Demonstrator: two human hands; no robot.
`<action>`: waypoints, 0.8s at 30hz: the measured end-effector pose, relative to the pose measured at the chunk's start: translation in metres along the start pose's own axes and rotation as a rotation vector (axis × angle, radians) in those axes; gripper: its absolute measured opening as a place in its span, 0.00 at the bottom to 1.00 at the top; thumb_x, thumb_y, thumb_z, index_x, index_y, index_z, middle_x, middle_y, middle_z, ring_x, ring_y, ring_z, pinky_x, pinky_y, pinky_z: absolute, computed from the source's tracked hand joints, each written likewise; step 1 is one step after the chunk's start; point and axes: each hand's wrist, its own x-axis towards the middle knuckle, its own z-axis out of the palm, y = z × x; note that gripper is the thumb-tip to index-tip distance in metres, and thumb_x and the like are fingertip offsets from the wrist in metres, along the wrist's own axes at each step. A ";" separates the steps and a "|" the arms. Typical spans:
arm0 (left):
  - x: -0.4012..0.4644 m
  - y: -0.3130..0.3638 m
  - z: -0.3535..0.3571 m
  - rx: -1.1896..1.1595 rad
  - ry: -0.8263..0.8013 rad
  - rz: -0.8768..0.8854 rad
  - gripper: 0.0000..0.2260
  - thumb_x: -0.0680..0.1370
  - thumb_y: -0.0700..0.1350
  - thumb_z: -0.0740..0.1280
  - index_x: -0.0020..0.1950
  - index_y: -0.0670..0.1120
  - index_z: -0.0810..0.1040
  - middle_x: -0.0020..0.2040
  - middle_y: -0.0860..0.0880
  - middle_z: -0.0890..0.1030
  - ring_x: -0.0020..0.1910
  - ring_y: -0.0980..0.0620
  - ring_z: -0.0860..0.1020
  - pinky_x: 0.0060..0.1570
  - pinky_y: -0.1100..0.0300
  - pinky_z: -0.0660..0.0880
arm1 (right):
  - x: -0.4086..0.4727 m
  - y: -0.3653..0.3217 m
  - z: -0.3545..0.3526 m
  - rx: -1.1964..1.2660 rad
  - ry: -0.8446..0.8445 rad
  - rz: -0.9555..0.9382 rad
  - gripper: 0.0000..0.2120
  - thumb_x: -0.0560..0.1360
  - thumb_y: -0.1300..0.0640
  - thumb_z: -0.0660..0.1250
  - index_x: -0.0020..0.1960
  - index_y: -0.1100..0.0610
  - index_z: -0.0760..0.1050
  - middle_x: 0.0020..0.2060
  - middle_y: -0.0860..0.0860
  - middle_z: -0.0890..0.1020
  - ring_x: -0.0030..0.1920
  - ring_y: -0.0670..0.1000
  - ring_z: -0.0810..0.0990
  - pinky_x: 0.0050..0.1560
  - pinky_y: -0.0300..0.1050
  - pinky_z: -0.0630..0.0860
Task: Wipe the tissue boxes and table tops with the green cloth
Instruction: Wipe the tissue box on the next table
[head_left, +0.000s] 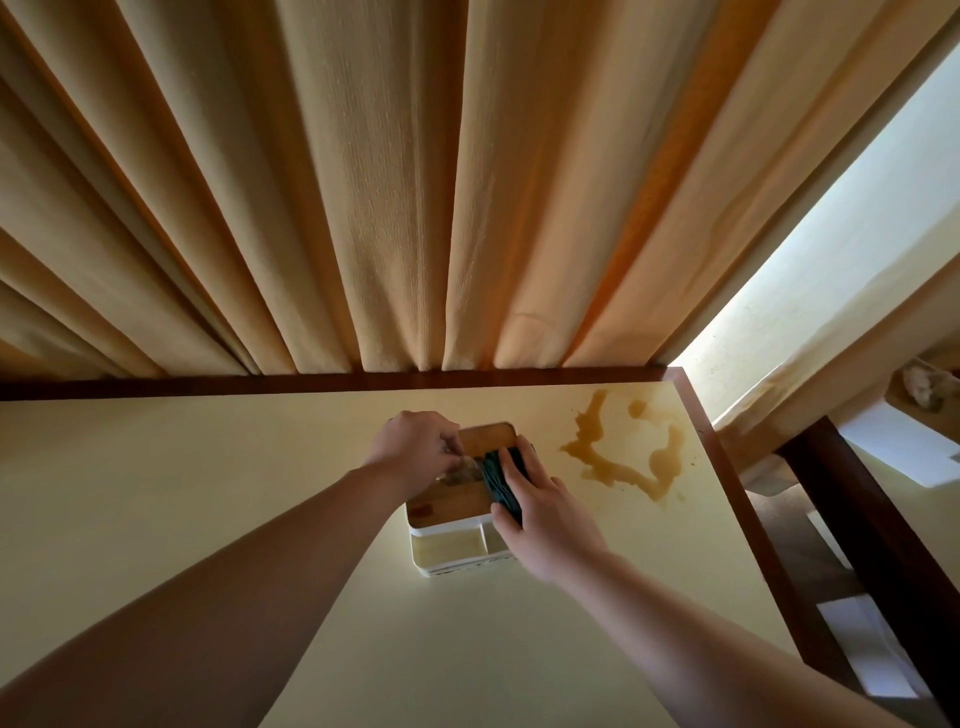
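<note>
A white tissue box (457, 551) with a wooden lid stands on the cream table top (208, 467), right of centre. My right hand (540, 514) presses the folded green cloth (500, 475) onto the lid's right side. My left hand (415, 447) is at the lid's far left, its fingers curled and pinching the pale tissue that sticks out of the slot. A brown liquid spill (623, 457) lies on the table just right of the box.
Cream pleated curtains (415, 182) hang right behind the table's dark wooden back edge (311, 385). The table's right edge (737, 493) drops to a floor with white sheets (862, 644). A bright window gap (857, 249) is at the right.
</note>
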 end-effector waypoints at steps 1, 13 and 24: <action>0.000 -0.001 0.000 -0.004 0.002 0.001 0.03 0.76 0.47 0.76 0.43 0.54 0.85 0.58 0.53 0.84 0.59 0.52 0.79 0.53 0.57 0.76 | -0.001 -0.002 0.000 -0.004 0.000 0.006 0.34 0.85 0.39 0.52 0.85 0.44 0.41 0.83 0.43 0.38 0.67 0.55 0.71 0.63 0.49 0.77; 0.000 0.001 0.001 -0.001 0.010 -0.015 0.07 0.77 0.44 0.74 0.42 0.57 0.83 0.56 0.53 0.85 0.54 0.49 0.81 0.54 0.52 0.80 | 0.043 -0.010 -0.017 -0.046 0.000 0.024 0.31 0.86 0.41 0.50 0.85 0.46 0.43 0.84 0.48 0.42 0.69 0.60 0.71 0.65 0.53 0.76; 0.002 -0.002 0.001 -0.017 0.003 -0.024 0.02 0.76 0.46 0.76 0.44 0.53 0.86 0.61 0.53 0.84 0.61 0.51 0.79 0.57 0.54 0.78 | 0.010 -0.005 -0.012 -0.049 -0.065 0.026 0.31 0.86 0.40 0.48 0.85 0.45 0.42 0.83 0.44 0.37 0.69 0.57 0.70 0.66 0.51 0.75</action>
